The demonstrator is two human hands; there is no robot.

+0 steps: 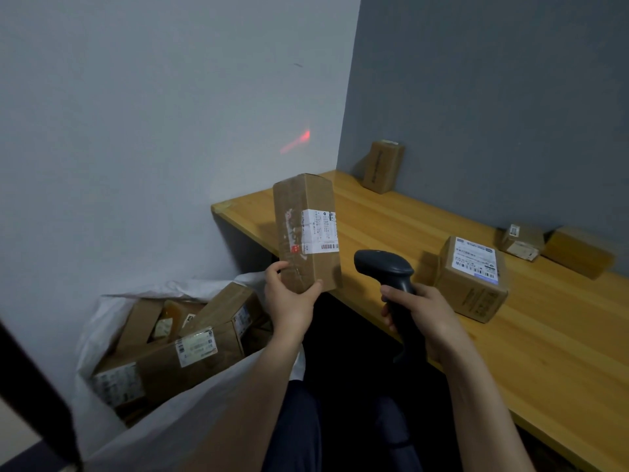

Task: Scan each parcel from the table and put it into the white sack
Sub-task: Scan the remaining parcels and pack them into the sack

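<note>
down low on the left, the white sack [190, 413] gapes open with cardboard boxes [204, 338] heaped inside: at least four show, too jumbled for a sure count. left hand [289, 298] grips the bottom of one tall brown parcel [306, 229], thumb and fingers curled round it. it's upright in the air at the table [561, 352] edge, white barcode label facing us. right hand [422, 315] wraps the handle of one dark scanner [384, 267] just beside it. four parcels on the table: big labelled box [471, 277] nearest, small labelled box [520, 241] and plain brown box [578, 252] behind, corner box [383, 166] upright. red streak [296, 141] on the wall.
</note>
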